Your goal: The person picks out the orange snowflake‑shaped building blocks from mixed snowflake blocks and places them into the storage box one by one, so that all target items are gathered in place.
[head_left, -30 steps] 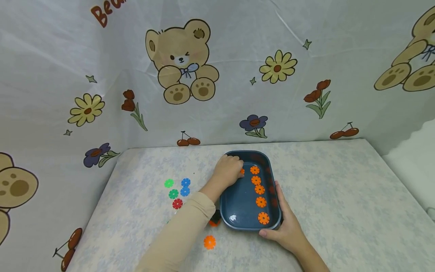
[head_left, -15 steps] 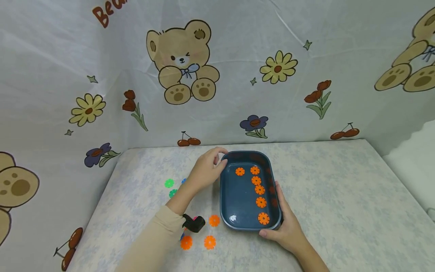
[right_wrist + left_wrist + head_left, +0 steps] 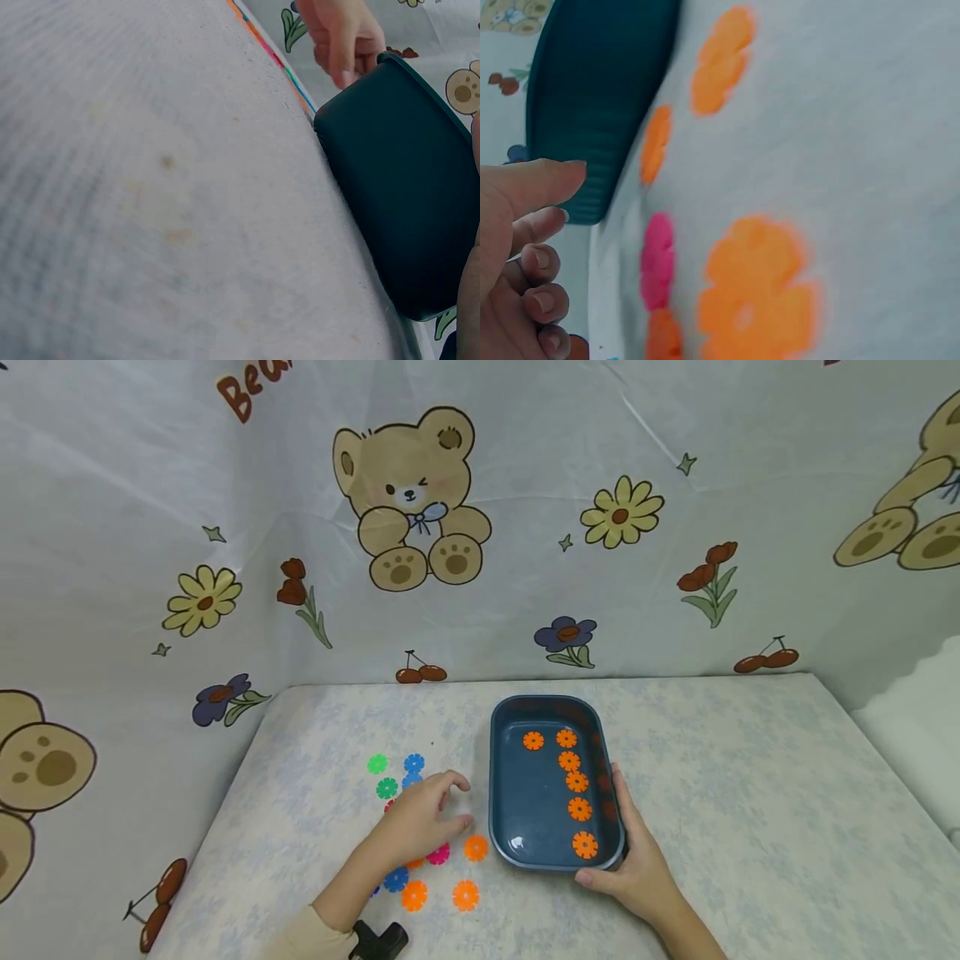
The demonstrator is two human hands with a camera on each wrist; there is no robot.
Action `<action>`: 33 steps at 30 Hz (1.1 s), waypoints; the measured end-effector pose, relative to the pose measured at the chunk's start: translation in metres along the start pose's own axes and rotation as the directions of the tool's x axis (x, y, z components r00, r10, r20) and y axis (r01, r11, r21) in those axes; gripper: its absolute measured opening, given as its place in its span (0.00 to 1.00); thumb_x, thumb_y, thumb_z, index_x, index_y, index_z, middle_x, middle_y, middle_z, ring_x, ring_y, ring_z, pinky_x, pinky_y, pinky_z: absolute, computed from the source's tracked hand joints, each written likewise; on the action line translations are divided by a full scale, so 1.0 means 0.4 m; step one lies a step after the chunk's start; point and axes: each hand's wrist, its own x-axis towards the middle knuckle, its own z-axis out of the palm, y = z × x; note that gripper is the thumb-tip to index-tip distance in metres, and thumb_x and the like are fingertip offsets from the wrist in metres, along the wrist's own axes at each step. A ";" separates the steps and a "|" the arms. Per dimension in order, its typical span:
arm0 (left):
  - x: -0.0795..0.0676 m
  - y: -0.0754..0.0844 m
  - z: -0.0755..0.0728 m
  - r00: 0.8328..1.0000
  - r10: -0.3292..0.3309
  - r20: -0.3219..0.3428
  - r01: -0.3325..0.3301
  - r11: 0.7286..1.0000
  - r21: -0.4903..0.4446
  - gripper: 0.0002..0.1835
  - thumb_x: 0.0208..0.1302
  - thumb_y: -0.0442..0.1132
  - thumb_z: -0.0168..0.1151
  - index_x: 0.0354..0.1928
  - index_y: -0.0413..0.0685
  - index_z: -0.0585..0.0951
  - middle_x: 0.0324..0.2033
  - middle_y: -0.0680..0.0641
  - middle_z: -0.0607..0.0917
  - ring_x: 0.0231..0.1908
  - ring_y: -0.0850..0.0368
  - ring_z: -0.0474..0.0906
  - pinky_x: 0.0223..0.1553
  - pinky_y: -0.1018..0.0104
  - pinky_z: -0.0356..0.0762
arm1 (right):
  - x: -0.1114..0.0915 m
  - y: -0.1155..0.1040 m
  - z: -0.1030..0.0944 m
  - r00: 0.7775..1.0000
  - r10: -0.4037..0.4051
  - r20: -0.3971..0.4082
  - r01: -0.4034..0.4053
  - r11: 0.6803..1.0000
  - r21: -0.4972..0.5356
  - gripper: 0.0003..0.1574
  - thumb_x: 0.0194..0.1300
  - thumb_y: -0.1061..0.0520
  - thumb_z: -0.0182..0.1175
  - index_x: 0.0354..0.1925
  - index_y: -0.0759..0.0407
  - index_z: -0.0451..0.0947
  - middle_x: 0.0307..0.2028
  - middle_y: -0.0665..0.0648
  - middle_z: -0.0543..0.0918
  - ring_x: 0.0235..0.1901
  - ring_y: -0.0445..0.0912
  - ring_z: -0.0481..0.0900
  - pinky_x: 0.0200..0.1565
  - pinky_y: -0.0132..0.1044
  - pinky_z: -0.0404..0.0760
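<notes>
A deep dark-blue tray (image 3: 531, 802) stands on the table. Inside lie orange notched plastic discs: several in a line along its right side, and a lone orange disc (image 3: 533, 741) at the back left. My right hand (image 3: 639, 870) holds the tray's near right corner, thumb at the front edge and fingers along the side. Left of the tray, my left hand (image 3: 422, 821) hovers over loose discs with thumb and fingers apart and nothing between them. Close by are a pink disc (image 3: 438, 854) and an orange disc (image 3: 476, 848). The left hand hides some discs.
More loose discs lie left of the tray, among them a light green disc (image 3: 377, 763), a blue disc (image 3: 414, 763) and an orange disc (image 3: 466, 896). A black wrist camera mount (image 3: 380, 941) sits at my left cuff. A bear-printed cloth (image 3: 510, 635) rises behind the table.
My left hand let go of an orange disc at the tray's back left, then moved out over the left rim and toward me above the loose discs. The right hand stays on the tray.
</notes>
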 end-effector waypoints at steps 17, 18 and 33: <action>-0.059 -0.017 0.080 0.992 0.089 0.092 -0.094 0.994 0.053 0.16 0.59 0.53 0.71 0.45 0.59 0.78 0.27 0.60 0.74 0.25 0.64 0.66 0.35 0.68 0.67 | 0.000 0.005 0.001 1.000 -0.016 0.008 0.016 1.000 0.026 0.88 0.37 0.63 0.82 0.80 0.44 0.32 0.80 0.54 0.37 0.77 0.32 0.43 0.65 0.14 0.51; -0.061 -0.017 0.081 0.992 0.094 0.087 -0.099 0.993 0.060 0.16 0.59 0.52 0.71 0.44 0.59 0.78 0.27 0.60 0.74 0.26 0.65 0.66 0.36 0.67 0.67 | 0.000 0.006 0.001 1.000 -0.016 0.008 0.016 0.999 0.028 0.87 0.37 0.63 0.82 0.80 0.44 0.32 0.80 0.55 0.37 0.77 0.32 0.43 0.65 0.14 0.51; -0.078 -0.007 0.097 0.995 0.092 0.040 -0.093 0.996 0.013 0.14 0.62 0.49 0.70 0.47 0.63 0.77 0.36 0.65 0.77 0.38 0.68 0.72 0.42 0.71 0.76 | -0.001 0.005 0.001 1.000 -0.020 0.006 0.020 1.000 0.013 0.87 0.38 0.60 0.82 0.80 0.45 0.32 0.80 0.53 0.37 0.76 0.31 0.44 0.65 0.13 0.51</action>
